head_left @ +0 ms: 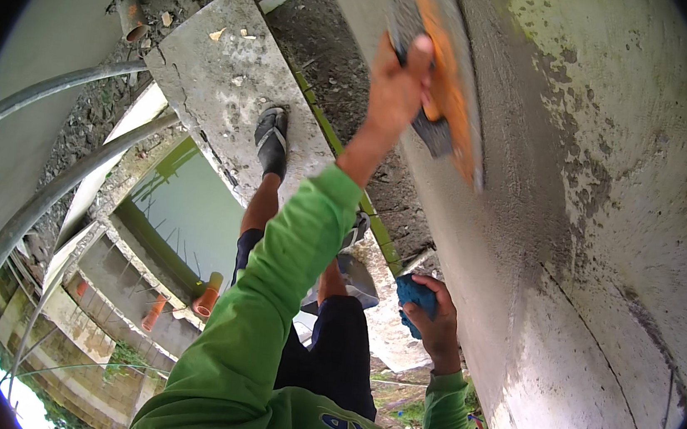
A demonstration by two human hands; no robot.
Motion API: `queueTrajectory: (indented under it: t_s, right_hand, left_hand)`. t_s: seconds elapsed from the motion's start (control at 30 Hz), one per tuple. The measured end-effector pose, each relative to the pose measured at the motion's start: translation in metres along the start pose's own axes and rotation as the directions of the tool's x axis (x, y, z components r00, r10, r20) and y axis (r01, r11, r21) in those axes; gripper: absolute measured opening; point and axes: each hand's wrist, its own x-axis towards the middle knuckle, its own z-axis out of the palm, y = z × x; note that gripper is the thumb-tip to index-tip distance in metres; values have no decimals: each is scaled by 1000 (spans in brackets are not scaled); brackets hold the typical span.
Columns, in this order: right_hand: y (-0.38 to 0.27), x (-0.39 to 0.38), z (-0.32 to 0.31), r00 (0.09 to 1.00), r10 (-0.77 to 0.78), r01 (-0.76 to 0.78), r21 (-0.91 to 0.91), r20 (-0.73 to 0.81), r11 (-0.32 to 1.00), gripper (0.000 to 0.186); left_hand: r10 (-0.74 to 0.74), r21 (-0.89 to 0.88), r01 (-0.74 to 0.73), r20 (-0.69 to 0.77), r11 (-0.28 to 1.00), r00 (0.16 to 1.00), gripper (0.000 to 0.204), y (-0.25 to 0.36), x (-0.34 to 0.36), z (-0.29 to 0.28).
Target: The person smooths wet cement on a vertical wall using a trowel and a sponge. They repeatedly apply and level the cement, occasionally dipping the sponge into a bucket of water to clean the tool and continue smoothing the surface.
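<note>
My left hand (396,94) is raised in a green sleeve and grips an orange float (451,71) with a dark backing, slightly blurred, flat against the grey plastered wall (511,215). Wet mortar shows darker beside the float, and paler, patchy plaster farther right. Lower down, my right hand (439,325) holds a blue sponge or crumpled cloth (413,295) near the foot of the wall, its fingers wrapped round it.
My booted foot (272,136) stands on a concrete slab (210,50) over rubble. To the left are curved grey pipes (53,192), a greenish water-filled pit (190,198) with thin rods, and orange pipe pieces (155,309). A grey container (358,279) is partly hidden behind my legs.
</note>
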Motion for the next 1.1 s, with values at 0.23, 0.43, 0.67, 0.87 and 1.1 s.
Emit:
queueTrajectory:
  t_s: [0.23, 0.43, 0.67, 0.87, 1.1]
  right_hand:
    - [51, -7, 5, 989, 145, -144, 93, -5, 985, 45]
    - [53, -14, -4, 974, 225, -225, 26, 21, 974, 45]
    - [17, 6, 12, 962, 274, -271, 158, 2, 949, 48]
    - [43, -19, 5, 975, 222, -222, -11, -3, 975, 43]
    - [111, -42, -7, 977, 201, -207, -99, -72, 973, 42]
  left_hand:
    - [-310, -168, 314, 51, 934, 949, 35, -37, -52, 1]
    - [-78, -111, 78, 7, 991, 997, 33, 23, 32, -8]
    - [-351, -169, 368, 122, 914, 928, 37, -45, -67, 3]
    - [-42, -76, 38, -52, 996, 998, 25, 39, 36, -2]
    - [-502, -169, 526, 167, 833, 849, 33, -87, -88, -5]
